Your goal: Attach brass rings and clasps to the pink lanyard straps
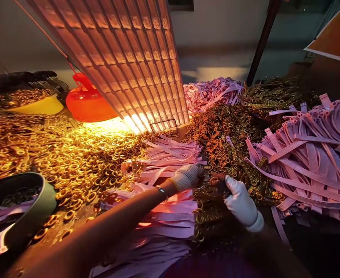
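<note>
My left hand [186, 176], in a knitted glove with bare fingertips, reaches over a row of pink straps [170, 154]. Its fingers are closed at the metal-fitted ends of the straps, and what they pinch is too dark to make out. Just to the right, my right hand [239, 199] wears a white glove, its darker fingers bent together and pointing at the left fingertips. Whatever lies in them is lost in shadow. Gold-coloured metal snap hooks [213, 216] line the right ends of the straps beneath both hands.
Gold rings [100, 158] cover the left, under a lit red lamp [90, 100]. A tall ribbed panel [135, 61] leans behind. More hooks [227, 135] are heaped at centre right, beside a large pile of pink straps [314, 154]. A green tub [46, 197] and yellow bowl [42, 105] stand left.
</note>
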`<act>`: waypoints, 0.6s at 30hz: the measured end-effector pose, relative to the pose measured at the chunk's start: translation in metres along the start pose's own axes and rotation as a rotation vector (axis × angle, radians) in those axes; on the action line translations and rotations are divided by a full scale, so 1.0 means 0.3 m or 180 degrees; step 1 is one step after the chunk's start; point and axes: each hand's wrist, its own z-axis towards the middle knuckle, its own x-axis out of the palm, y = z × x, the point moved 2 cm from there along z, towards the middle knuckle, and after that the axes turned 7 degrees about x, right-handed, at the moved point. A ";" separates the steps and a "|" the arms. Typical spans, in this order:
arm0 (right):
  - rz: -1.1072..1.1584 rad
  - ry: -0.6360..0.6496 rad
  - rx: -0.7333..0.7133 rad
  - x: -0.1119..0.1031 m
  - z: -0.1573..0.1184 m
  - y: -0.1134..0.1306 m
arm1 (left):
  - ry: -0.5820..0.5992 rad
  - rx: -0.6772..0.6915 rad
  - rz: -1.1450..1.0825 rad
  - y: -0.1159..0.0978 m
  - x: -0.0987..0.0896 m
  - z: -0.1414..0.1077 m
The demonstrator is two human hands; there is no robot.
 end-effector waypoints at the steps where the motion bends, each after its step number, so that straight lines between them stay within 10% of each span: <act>1: -0.0136 0.0013 -0.0105 0.014 0.006 0.024 | -0.0113 0.0013 -0.0118 0.000 -0.026 -0.039; 9: -0.1327 0.0350 -0.0754 0.169 0.039 0.185 | -0.0639 -0.1182 -0.4312 -0.025 -0.055 -0.476; 13: -0.2478 0.0522 -0.1110 0.251 0.025 0.257 | -0.1233 -0.1060 -0.4416 -0.064 0.000 -0.558; 18: -0.3204 0.0597 -0.1572 0.282 0.001 0.288 | -0.1116 -0.0665 -0.3010 -0.104 -0.002 -0.576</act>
